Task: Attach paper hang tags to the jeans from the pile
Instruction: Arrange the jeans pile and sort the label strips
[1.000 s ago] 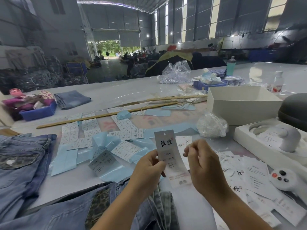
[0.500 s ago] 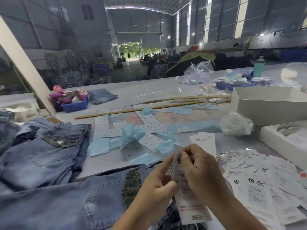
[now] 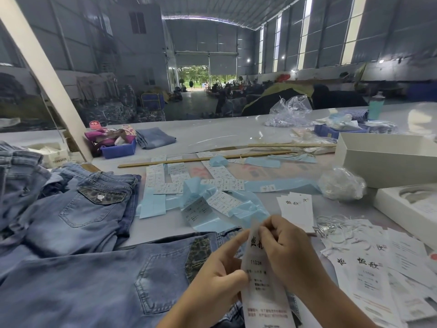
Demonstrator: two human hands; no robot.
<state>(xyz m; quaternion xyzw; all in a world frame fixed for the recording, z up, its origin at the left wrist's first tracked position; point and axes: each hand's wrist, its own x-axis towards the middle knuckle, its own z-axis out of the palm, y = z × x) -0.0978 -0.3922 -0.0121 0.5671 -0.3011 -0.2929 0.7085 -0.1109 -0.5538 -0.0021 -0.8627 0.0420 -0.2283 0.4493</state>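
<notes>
White box (image 3: 387,162), blue bin (image 3: 119,150), wooden sticks (image 3: 203,159), teal bottle (image 3: 376,107).

A long white hang tag (image 3: 264,287) stands upright above blue jeans (image 3: 94,280) spread flat, near left.

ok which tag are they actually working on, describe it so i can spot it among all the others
Start at the jeans spread across the near edge of the table. Just right of them both hands, left and right, pinch one long white hang tag. Unlike the tags lying flat to the right, it is held up off the table.
</notes>
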